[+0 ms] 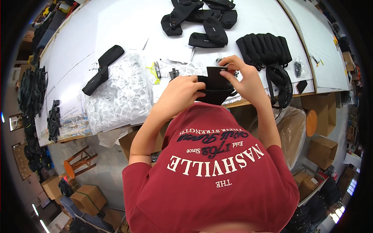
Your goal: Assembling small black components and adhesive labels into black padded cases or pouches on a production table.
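Both my hands work a black fabric pouch (215,94) at the near edge of the white table (116,27). My left hand (181,91) grips the pouch's left side and upper edge. My right hand (239,73) pinches a dark flat card (216,75) that stands partly inside the pouch's opening. Small white printed tags (186,70) lie on the table just behind my hands.
A clear bag of small white packets (120,93) lies left of my hands, with a long black case (104,68) beside it. Black pouches (202,19) pile at the back; a row of them (264,48) stands right. Cardboard boxes (322,149) and a stool (77,161) sit on the floor.
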{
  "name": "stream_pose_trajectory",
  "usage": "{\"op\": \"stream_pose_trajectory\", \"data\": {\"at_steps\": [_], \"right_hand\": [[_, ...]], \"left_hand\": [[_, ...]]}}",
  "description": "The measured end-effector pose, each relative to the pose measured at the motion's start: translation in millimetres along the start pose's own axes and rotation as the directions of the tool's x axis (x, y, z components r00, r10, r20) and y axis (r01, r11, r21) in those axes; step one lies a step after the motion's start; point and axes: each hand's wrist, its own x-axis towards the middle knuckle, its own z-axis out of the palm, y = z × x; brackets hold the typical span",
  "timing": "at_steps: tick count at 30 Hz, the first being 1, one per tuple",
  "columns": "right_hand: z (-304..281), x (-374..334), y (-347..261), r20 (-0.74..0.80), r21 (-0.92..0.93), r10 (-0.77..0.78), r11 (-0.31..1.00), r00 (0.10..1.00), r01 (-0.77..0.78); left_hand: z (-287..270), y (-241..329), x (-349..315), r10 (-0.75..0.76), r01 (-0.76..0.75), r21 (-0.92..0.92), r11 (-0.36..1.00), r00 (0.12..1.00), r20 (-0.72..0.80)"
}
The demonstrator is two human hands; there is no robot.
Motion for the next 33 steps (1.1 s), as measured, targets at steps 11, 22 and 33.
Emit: {"op": "stream_pose_trajectory", "data": {"at_steps": [11,22,33], "right_hand": [[32.9,-31.1,42.1,0.325,0.059,0.154,0.981,0.933,-0.182],[30.0,-63.4,63.4,0.175,0.012,0.231,0.971,0.957,-0.237],[33.1,-49.3,43.7,0.228,-0.289,0.237,0.943,0.944,-0.167]], "left_hand": [[29.5,-40.1,28.2,0.098,-0.178,-0.524,0.833,0.979,-0.177],[167.2,-163.1,35.6,-0.397,0.412,0.017,0.911,0.887,-0.236],[109.3,-167.9,28.1,-0.568,0.396,-0.439,0.806,0.724,-0.390]]}}
